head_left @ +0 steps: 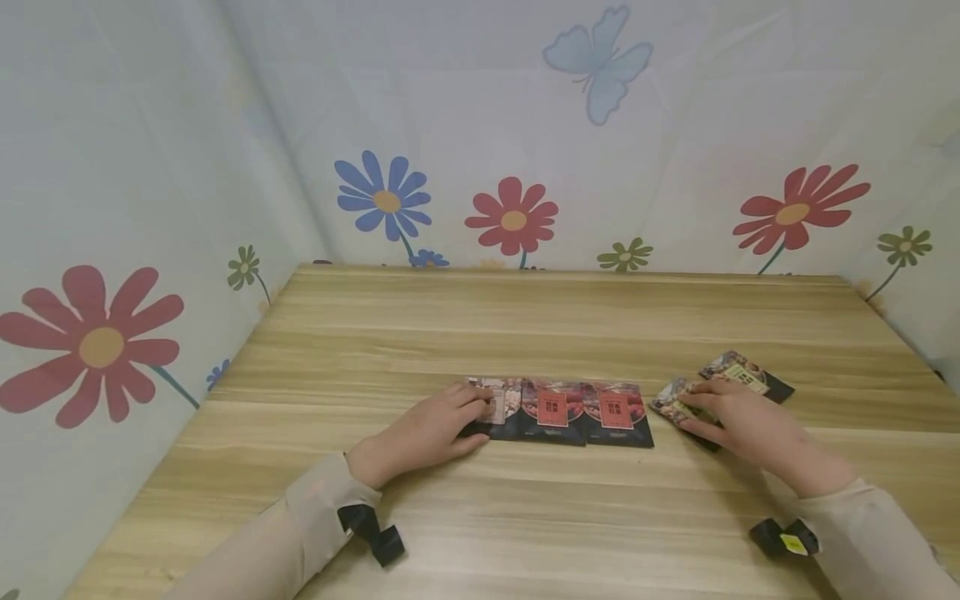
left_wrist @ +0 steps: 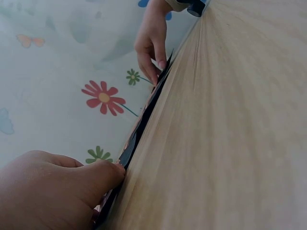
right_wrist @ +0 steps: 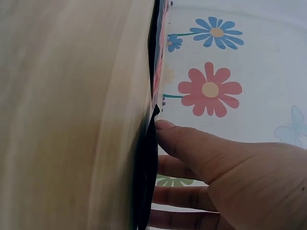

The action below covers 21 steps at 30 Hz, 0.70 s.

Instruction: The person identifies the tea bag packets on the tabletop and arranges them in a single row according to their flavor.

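Note:
A row of flat dark sachets lies on the table in the head view. At its left end, a sachet with a pale label (head_left: 512,404) is partly covered by my left hand (head_left: 431,425), whose fingers rest on it. Beside it lie a red-labelled sachet (head_left: 553,408) and a second red-labelled sachet (head_left: 617,410), edge to edge. My right hand (head_left: 757,429) touches a tilted sachet with a yellow-green label (head_left: 670,398), fingers spread over its top. In the right wrist view, that hand's thumb (right_wrist: 168,125) is at a raised dark corner.
Another yellow-green-labelled sachet (head_left: 742,373) lies at an angle behind the right hand. Everything rests on a wood-grain table (head_left: 570,525). A white curtain with printed flowers (head_left: 465,100) stands along the table's back and left sides. Each wrist wears a black camera strap.

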Tool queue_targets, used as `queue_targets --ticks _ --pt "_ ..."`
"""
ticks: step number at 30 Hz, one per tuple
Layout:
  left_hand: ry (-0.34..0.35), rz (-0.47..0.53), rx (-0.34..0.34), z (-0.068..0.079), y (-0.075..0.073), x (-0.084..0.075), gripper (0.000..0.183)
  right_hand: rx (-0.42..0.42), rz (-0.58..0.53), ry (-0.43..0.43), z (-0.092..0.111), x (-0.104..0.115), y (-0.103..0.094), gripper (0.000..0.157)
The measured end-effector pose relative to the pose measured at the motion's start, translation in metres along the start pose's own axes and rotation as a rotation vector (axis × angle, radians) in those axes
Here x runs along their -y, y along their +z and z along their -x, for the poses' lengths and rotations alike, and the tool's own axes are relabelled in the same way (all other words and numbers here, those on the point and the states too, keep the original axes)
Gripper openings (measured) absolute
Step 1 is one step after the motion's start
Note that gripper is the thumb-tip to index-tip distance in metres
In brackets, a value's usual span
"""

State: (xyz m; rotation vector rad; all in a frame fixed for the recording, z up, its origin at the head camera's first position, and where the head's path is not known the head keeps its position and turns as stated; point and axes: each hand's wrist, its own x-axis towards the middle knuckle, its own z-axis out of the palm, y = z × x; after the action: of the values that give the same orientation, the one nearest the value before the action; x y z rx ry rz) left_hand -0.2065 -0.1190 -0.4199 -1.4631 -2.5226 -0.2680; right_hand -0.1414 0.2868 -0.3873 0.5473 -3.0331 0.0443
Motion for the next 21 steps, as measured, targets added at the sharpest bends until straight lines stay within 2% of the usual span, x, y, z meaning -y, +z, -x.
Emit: queue_targets --ticks 10,21 --pt "-0.005 0.003 0.003 -0.0002 -0.0002 -0.0004 0.031 0.008 0.002 0.042 -0.0001 0.0054 0.0012 0.044" --pt "-0.009 0.002 0.005 0.0001 0.0037 0.0021 0.032 -0.034 0.018 0.071 -0.0004 0.0106 0.0068 0.043"
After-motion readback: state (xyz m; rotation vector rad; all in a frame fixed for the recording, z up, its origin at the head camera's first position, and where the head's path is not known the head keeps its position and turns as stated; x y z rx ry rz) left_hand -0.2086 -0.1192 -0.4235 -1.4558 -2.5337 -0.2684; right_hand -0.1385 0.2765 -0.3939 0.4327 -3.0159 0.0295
